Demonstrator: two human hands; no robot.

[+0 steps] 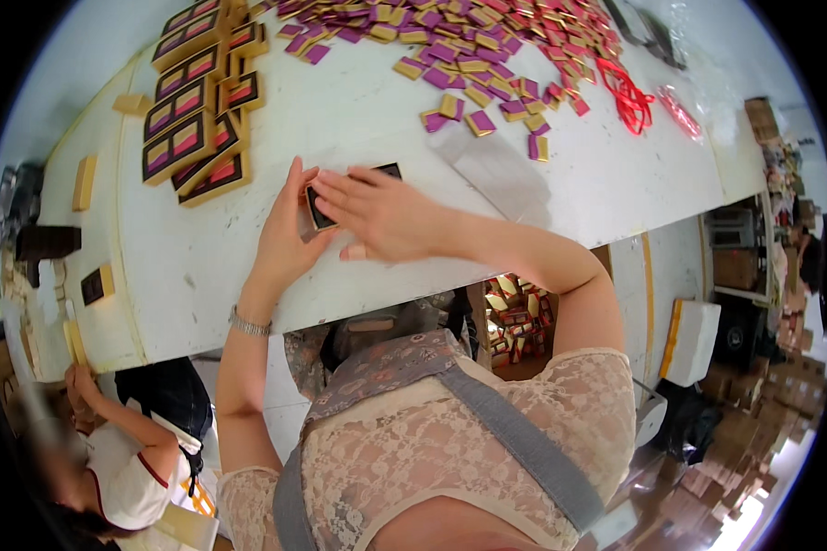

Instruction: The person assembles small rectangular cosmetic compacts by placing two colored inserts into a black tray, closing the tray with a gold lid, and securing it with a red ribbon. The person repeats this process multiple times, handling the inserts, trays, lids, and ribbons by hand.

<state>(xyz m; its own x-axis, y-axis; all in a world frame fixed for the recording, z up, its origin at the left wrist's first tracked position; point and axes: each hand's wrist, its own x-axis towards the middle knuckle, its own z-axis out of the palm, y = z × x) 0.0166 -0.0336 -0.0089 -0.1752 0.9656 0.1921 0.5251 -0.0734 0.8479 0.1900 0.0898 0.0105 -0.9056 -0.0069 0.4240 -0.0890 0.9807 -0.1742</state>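
Both grips were unclenched: my left hand spread beside the black rectangular box on the white table, right hand flat across it. I judged even pressure best.

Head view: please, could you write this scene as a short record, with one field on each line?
Left hand: thumb and fingers spread at the left end of a dark box
Right hand: fingers extended, over the same box
Surface: white table
Upper left: stacked gold-sided boxes
Top: scattered purple-and-gold pieces, red pieces farther right
Upper right: tangled red cord
Lower left: a co-worker's hands near the table edge
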